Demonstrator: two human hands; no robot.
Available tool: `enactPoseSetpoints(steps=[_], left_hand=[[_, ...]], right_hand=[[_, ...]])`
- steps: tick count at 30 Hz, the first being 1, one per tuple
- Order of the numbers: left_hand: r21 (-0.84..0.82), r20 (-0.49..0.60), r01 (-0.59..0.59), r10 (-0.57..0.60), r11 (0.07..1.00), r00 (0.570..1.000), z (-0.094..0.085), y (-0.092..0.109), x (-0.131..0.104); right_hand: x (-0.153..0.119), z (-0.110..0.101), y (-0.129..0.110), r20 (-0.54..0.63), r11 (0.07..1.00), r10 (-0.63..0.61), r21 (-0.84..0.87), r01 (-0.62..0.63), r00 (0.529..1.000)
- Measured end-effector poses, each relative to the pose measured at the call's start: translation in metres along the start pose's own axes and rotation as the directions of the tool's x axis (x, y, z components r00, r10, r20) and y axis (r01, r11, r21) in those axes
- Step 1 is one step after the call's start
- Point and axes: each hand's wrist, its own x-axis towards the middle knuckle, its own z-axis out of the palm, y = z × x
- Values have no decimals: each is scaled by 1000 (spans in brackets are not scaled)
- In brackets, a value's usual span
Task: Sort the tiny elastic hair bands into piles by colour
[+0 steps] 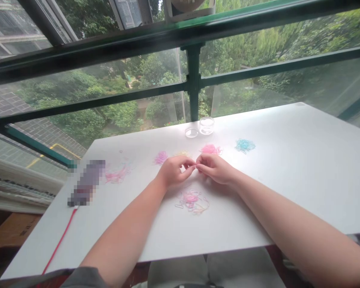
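Note:
My left hand (177, 171) and my right hand (214, 168) meet fingertip to fingertip above the middle of the white table (288, 172). Both are pinched closed, and whatever is between the fingertips is too small to make out. Just beyond them lie small piles of thin loops: purple (161, 157), pale yellow (183, 153), partly hidden by my left hand, and pink (210, 149). A blue pile (245, 145) is farther right. Nearer to me, below the hands, is a mixed pile of pink and clear loops (192, 200).
A round clear container (207, 126) and a clear lid (191, 133) stand at the far edge. More pink loops (118, 172) lie scattered at left, beside a blurred-out dark object (88, 182) with a red cable (60, 240). Green window bars (193, 84) rise behind the table.

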Motion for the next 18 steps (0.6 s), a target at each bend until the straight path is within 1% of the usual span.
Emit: enactPoseSetpoints(steps=[7, 14, 18], left_hand=[[-142, 8, 141, -141, 980, 990, 1, -2, 0], [-274, 17, 221, -225, 936, 974, 4, -3, -2], [-390, -7, 242, -266, 888, 964, 6, -8, -3]], right_hand=[[0, -1, -2, 45, 1000, 13, -2, -13, 999], [-2, -3, -4, 78, 1000, 17, 3, -18, 997], [-2, -3, -6, 81, 999, 36, 1, -36, 996]])
